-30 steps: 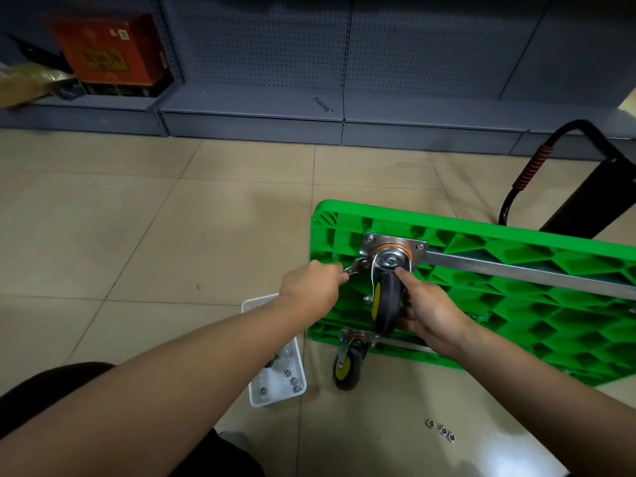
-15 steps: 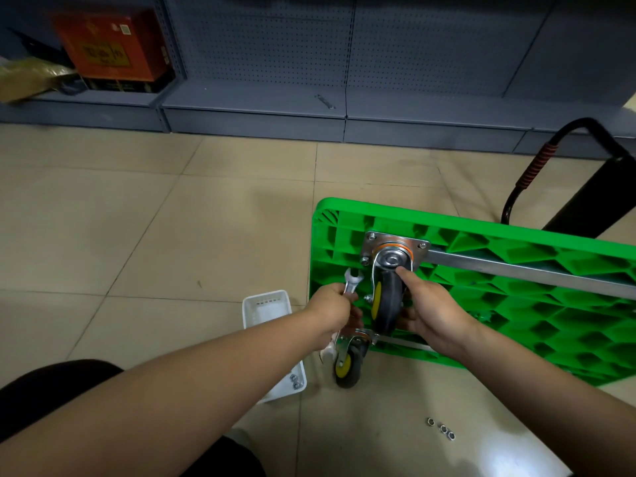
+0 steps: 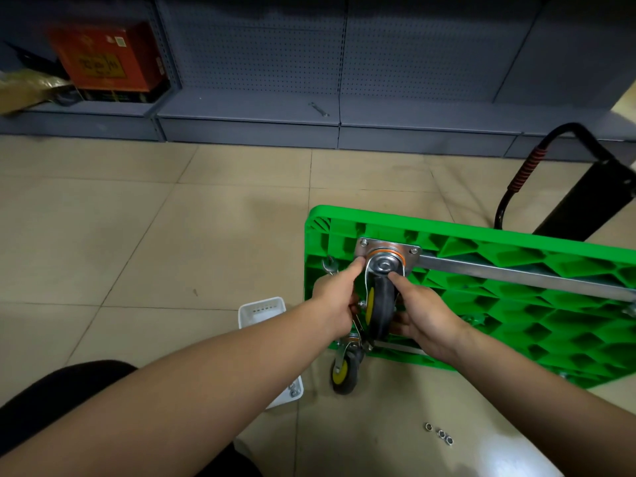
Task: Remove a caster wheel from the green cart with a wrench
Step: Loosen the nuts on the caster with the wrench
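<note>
Change since earlier frames: left hand (image 3: 335, 301) has come up off the wrench-turning position; its index finger now reaches to the lower left corner of the caster plate, where before the wrench head sat on that corner.
Head view, left hand: fingers curled round the wrench (image 3: 329, 265), whose open-ended jaw sticks up past the knuckles, just left of the cart's edge; the index finger is extended and touches the plate corner.
Head view, right hand (image 3: 421, 313): wrapped round the right side of the caster wheel (image 3: 380, 306), thumb tip up at the swivel housing, fingers curled behind the black tyre.
Caster wheel: black tyre with yellow hub, on a steel mounting plate (image 3: 387, 251) on the underside of the green cart (image 3: 516, 304), near the cart's upper left corner; bolts show at the plate's upper corners.
Green cart: tipped on its side on the tiled floor, ribbed underside facing the camera, black handle (image 3: 550, 180) with an orange grip behind it.
Second caster (image 3: 344, 370): at the cart's lower left corner, touching the floor.
White tray (image 3: 261, 309): on the floor left of the cart, partly hidden by the left forearm, small fasteners in its near end.
Loose nuts (image 3: 438, 433): three in a row on the floor, near the right forearm.
Shelf base: a spare wrench (image 3: 318, 109) lies on it; a red box (image 3: 106, 58) stands to the far left.
</note>
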